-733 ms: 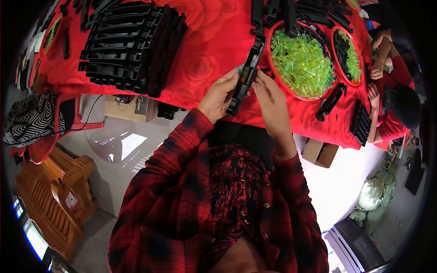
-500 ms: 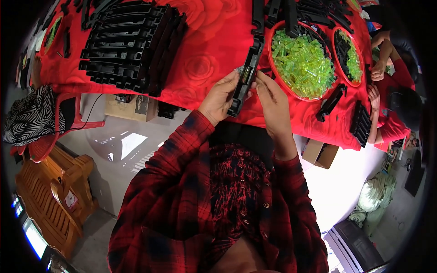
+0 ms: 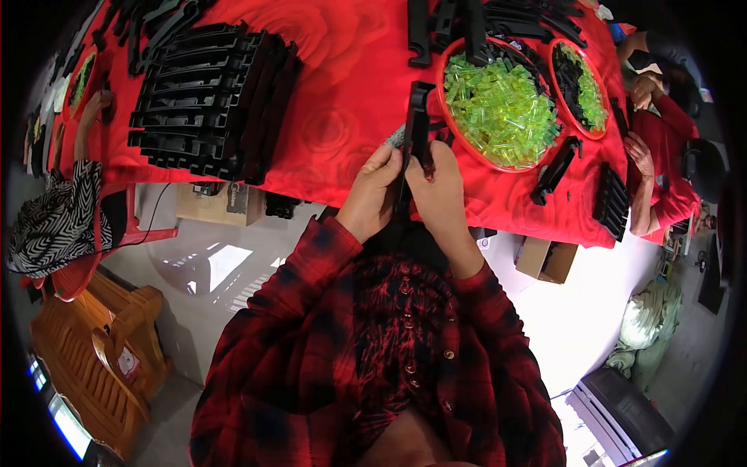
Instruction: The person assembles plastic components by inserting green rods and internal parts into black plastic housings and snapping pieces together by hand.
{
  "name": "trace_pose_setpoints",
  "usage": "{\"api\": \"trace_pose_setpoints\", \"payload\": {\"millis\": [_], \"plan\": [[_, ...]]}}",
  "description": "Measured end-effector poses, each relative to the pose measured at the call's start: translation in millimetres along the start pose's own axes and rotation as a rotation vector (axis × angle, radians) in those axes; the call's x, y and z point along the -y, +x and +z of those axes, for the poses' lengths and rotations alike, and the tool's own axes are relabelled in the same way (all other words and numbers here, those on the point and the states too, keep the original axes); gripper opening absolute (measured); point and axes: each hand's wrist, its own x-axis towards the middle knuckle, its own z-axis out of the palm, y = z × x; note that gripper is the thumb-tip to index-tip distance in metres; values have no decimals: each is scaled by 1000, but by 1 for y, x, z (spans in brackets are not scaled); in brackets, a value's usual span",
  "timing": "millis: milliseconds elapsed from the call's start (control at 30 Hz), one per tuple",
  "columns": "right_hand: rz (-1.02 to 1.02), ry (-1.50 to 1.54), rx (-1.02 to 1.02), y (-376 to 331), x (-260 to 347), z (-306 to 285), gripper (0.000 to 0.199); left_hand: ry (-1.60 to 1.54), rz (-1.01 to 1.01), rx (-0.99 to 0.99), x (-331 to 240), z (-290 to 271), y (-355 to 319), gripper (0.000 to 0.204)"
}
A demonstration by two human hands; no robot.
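A long, narrow black plastic part (image 3: 418, 117) stands almost lengthwise in front of my chest, at the table's near edge. My left hand (image 3: 367, 194) is closed on its left side, thumb and fingers pressed together. From the other side my right hand (image 3: 440, 194) grips the same part, fingers bent against it. A small grey speckled piece (image 3: 398, 138) shows by my left fingertips; its kind I cannot make out. Right of my hands, a red basin (image 3: 440, 97) holds many clear yellow-green plastic pieces (image 3: 502, 113) and some black ones.
Stacked black plastic parts (image 3: 198, 101) rise on the left of the red tablecloth (image 3: 334, 93). A second red basin (image 3: 555, 74), a single black part (image 3: 556, 171) and a black bundle (image 3: 611, 202) lie right. People's hands (image 3: 640, 154) are at the right edge and far left.
The black part has been turned, its open channel no longer facing me, and both hands have come slightly left. At the far left, a person's arm now reaches onto the table.
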Motion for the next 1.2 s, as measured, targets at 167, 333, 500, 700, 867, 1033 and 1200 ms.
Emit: {"api": "trace_pose_setpoints", "payload": {"millis": [167, 333, 500, 700, 867, 1033, 1200], "plan": [[76, 89, 81, -5, -7, -6, 13, 139, -6, -34, -3, 0, -9, 33], [110, 44, 39, -17, -8, -3, 21, 279, -50, -58, -4, -1, -11, 32], [52, 127, 134, -16, 8, -17, 25, 201, -49, -34, -16, -1, -10, 34], [-160, -74, -79, 6, -33, -29, 17, 206, -39, -82, -37, 2, 5, 41], [-442, -586, -89, 24, -21, -24, 19, 315, -52, -16, -37, -7, 11, 51], [-506, -763, -108, 41, -26, -13, 23, 205, -50, 54, -39, -15, 13, 65], [-553, -906, -16, 44, -25, -13, 27, 190, -79, 79, -38, -19, 16, 71]]}}
